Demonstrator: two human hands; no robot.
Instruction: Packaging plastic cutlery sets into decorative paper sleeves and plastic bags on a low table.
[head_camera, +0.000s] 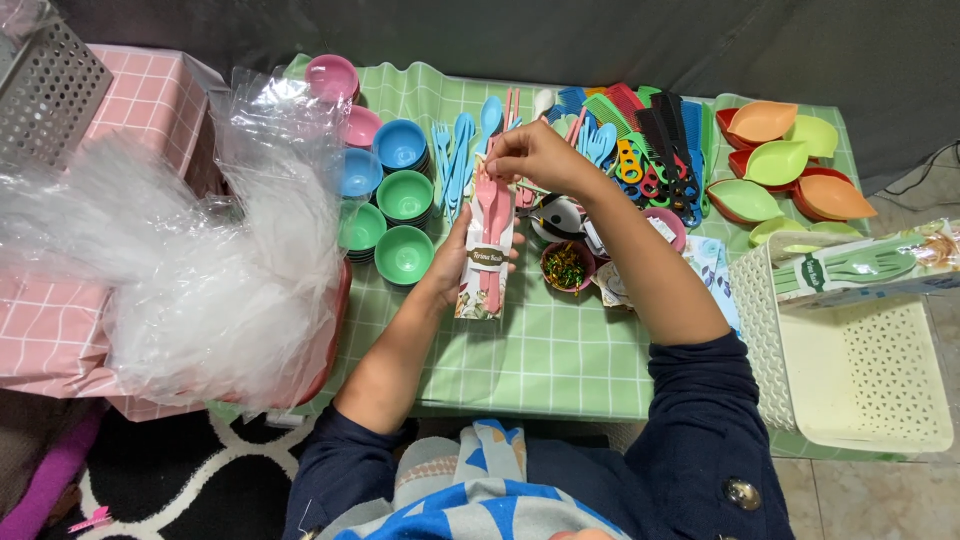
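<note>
While your left hand (452, 262) wraps around the lower half of a narrow clear packet with a flowered card backing and a dark oval label (484, 268), your right hand (537, 155) is pinched shut at the packet's top, fingertips closed on the upper ends of the pink plastic cutlery (492, 205) standing in it. The packet sits upright between your two hands, its base against your left palm, its open mouth just under your right fingers, held above the table and not resting on it.

Under your hands lies a table covered in a green checked cloth (545, 355). To your left a pink checked box (150, 100) carries a heap of crumpled clear plastic bags (190, 280); a dark curtain hangs behind the table, and a black-and-white patterned rug (215, 480) shows by your knee.

Beside the packet stand seven stacks of small round plastic bowls (404, 195): two pink, two blue, three green. Behind it lies a loose bunch of blue spoons and forks (460, 150), too overlapped to count, and a fan of combs in green, red, black and blue (640, 130). A small dark pink cup of coloured bits (566, 266) stands near your right forearm. At the far right, leaf-shaped dishes (775, 165) in orange, green and red lie piled, about eight showing. One white perforated basket (850, 370) sits at your right, with one finished green packet (860, 268) laid across its rim.
</note>
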